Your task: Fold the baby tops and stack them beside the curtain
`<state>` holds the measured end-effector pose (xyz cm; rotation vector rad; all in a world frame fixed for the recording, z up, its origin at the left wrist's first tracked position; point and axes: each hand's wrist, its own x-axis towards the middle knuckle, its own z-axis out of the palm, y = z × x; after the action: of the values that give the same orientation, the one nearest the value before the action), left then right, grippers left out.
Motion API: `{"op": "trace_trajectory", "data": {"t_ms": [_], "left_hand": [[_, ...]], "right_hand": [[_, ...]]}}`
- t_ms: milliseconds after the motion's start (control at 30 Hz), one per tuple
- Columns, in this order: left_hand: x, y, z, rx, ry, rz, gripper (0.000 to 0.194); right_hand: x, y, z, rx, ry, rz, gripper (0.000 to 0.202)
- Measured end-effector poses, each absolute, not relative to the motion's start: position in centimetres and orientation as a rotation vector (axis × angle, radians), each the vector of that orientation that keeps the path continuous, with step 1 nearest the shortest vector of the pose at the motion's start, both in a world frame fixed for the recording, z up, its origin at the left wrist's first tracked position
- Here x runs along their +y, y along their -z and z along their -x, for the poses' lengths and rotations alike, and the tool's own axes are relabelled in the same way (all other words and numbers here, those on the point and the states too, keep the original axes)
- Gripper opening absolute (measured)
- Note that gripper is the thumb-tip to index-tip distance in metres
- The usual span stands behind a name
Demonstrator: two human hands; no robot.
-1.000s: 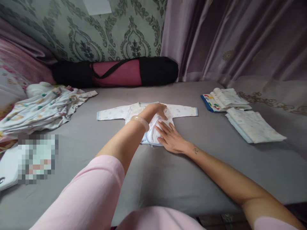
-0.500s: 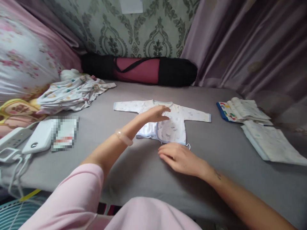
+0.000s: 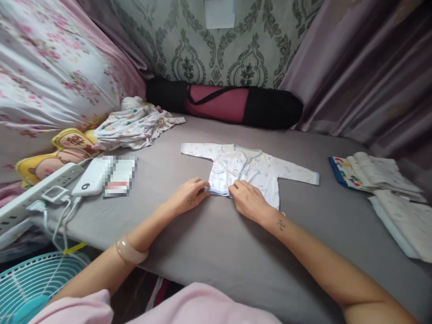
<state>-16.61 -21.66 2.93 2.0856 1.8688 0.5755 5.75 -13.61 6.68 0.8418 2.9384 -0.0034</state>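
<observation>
A small white baby shirt [image 3: 259, 173] with blue trim and a faint print lies spread on the grey sheet, both sleeves stretched out to the sides. My left hand [image 3: 192, 193] pinches the shirt's lower left corner at the hem. Closed on the hem's blue edge near the middle is my right hand [image 3: 248, 198], its knuckles up and covering part of the front. A white tie end pokes out by the lower right corner.
Folded baby clothes [image 3: 378, 173] lie at the right. A crumpled printed cloth [image 3: 135, 128], a power bank [image 3: 92, 176] and a power strip [image 3: 60, 182] are at the left. A long black and maroon bag [image 3: 216, 105] lies along the wall. A blue fan [image 3: 40, 274] stands below the bed edge.
My left hand has come down from above the shirt's chest to its lower left corner. My right hand has moved from the sheet below onto the hem. The view has swung left.
</observation>
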Motion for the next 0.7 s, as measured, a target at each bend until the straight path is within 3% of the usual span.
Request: {"op": "trace_trajectory", "data": {"t_ms": [233,533,700], "left_hand": [[-20.8,-2.4,15.1,1.875,-0.654,-2.065,0.025],[-21.7,-4.2,15.5,1.946,-0.208,-2.277,0.02],[-21.5,-4.4,15.8,1.765,-0.263,-2.534,0.019]], "right_hand": [[-13.1,-6.7,-5.6,2.874,-0.027,-0.817,0.03],[-11.9,-7.8,-6.2,2.888,0.186,-0.712,0.025],[-10.8,-8.2,-6.1,2.885,0.354,-0.645,0.025]]}}
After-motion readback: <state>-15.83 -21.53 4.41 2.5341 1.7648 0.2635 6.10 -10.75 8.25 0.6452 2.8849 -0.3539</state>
